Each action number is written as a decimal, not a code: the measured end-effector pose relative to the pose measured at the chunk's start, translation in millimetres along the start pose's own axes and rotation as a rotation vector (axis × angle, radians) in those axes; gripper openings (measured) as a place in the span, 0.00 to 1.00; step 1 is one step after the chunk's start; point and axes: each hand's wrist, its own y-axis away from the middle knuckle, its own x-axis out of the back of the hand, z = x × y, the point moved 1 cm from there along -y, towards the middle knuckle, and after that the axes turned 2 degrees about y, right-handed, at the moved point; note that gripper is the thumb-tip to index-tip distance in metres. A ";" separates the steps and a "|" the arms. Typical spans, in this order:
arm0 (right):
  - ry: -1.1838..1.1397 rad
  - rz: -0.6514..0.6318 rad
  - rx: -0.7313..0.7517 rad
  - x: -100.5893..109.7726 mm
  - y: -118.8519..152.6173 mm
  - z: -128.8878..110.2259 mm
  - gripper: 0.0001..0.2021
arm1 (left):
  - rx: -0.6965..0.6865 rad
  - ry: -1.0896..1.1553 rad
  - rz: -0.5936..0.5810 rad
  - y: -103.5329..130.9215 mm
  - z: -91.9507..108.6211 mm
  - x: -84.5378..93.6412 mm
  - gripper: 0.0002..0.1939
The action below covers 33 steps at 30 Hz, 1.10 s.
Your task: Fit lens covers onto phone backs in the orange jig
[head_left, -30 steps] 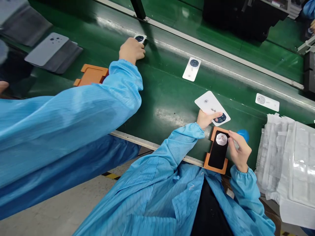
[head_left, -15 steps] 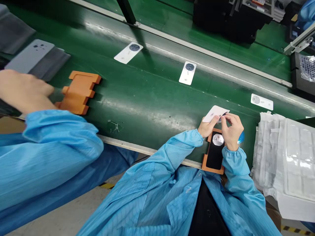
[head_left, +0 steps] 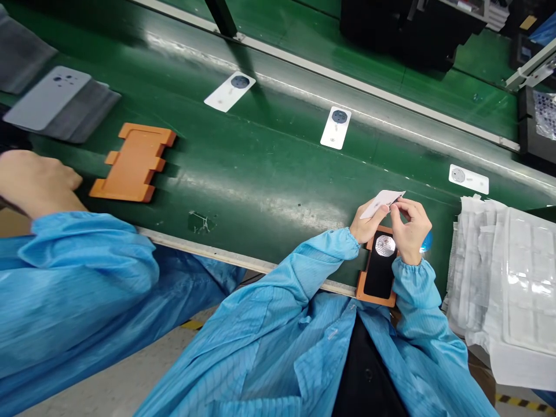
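A thin white phone back panel (head_left: 379,204) is held tilted in my left hand (head_left: 365,225), between thumb and fingers. At the panel's far end, beside its dark round camera area, the thumb and forefinger of my right hand (head_left: 410,229) are pinched together. Exactly what part they grip is too small to make out. Below both hands lies an orange fixture (head_left: 362,284) at the bench edge. It carries a black phone-shaped piece (head_left: 379,278) with a shiny silver disc (head_left: 385,246) at its upper end. A blue round object (head_left: 426,242) shows partly behind my right wrist.
Several white panels, one of them (head_left: 336,128) mid-belt, lie along the green belt (head_left: 260,168). Stacked clear trays (head_left: 527,278) stand at right. At left are a co-worker's hand (head_left: 39,182), another orange fixture (head_left: 134,162) and a stack of grey panels (head_left: 52,98).
The panel in my hands has tilted more steeply, showing less of its face. The co-worker's hand has drawn back left from the other orange fixture. The belt panels sit slightly further right.
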 end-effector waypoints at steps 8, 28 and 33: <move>0.003 0.019 0.016 -0.7 0.1 1.2 0.07 | -0.030 -0.038 -0.018 -0.7 -7.8 0.8 0.34; -0.056 0.031 0.013 1.3 0.7 3.2 0.06 | -0.011 -0.019 -0.029 1.3 -5.2 -1.0 0.36; -0.063 0.036 0.011 1.0 0.7 2.2 0.06 | -0.031 -0.002 -0.029 0.4 -4.8 -0.8 0.36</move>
